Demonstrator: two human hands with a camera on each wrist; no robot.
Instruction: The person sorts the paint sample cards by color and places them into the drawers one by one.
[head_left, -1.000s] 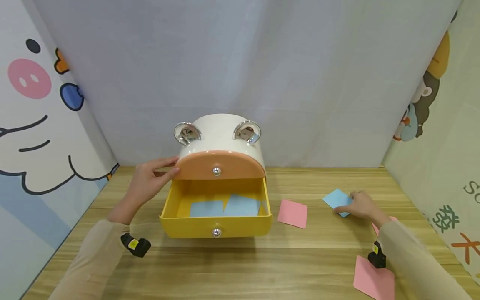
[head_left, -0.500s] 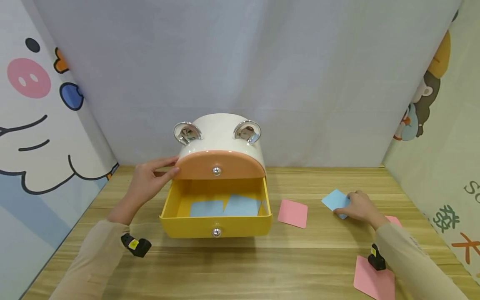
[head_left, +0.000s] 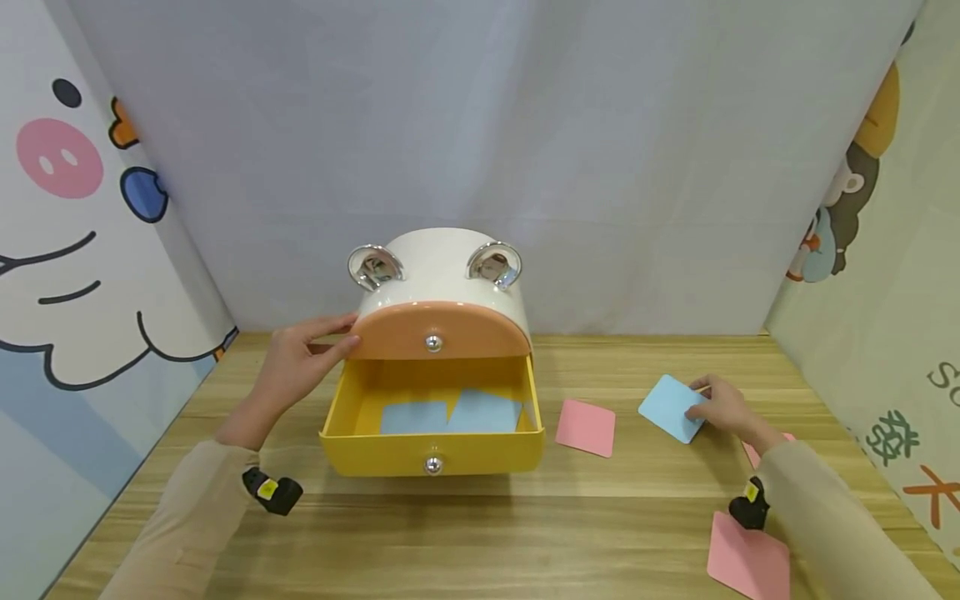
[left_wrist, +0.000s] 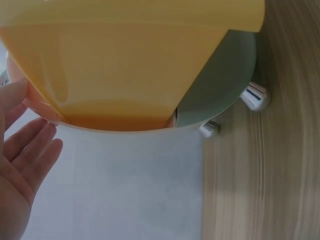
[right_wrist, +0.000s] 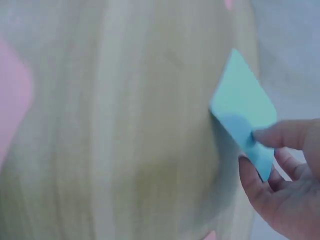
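My right hand pinches a blue square card between thumb and fingers; in the right wrist view the card is tilted, with a shadow on the wood below. My left hand touches the left side of a white cabinet by its orange upper drawer; in the left wrist view the fingers of that hand are extended at the rim. The yellow lower drawer is pulled out, with blue cards inside.
A pink card lies right of the drawer. Another pink card lies near the front right, and a third is partly hidden by the right arm. A grey curtain hangs behind the wooden table.
My right hand has gripped the blue card and raised it from the table, showing more of its surface. The left hand, cabinet and drawers have not moved.
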